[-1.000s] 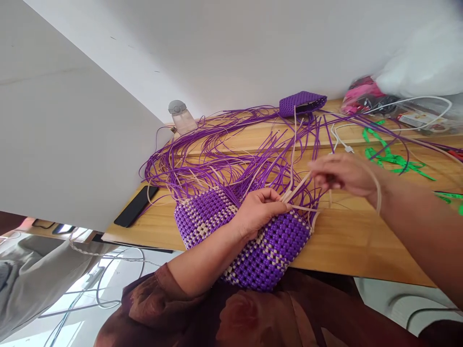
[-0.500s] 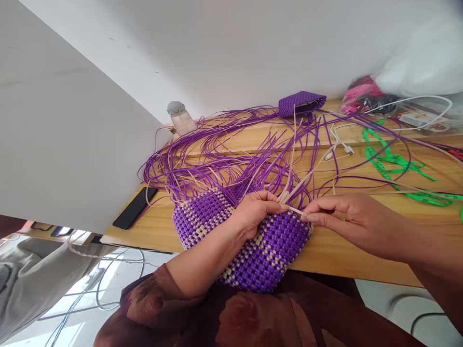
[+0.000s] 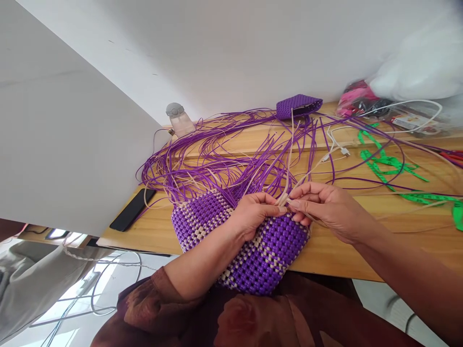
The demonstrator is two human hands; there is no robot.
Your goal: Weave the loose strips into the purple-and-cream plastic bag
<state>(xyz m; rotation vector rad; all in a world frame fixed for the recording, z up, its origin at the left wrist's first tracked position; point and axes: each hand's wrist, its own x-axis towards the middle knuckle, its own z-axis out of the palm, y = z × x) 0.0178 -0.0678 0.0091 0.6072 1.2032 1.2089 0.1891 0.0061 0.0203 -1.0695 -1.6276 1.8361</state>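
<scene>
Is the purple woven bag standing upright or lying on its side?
On its side: the bag lies flat on the table, its bottom overhanging the near edge, loose strands trailing from its far end.

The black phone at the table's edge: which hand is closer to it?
Left. The left hand rests on the woven bag, to the right of the black phone. The right hand is farther right, beyond the left, and both pinch the cream strips.

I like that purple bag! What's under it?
The woven purple-and-cream plastic bag lies on the light wooden table, its lower end over the edge above brown clothing. Anything flat beneath it is hidden.
</scene>
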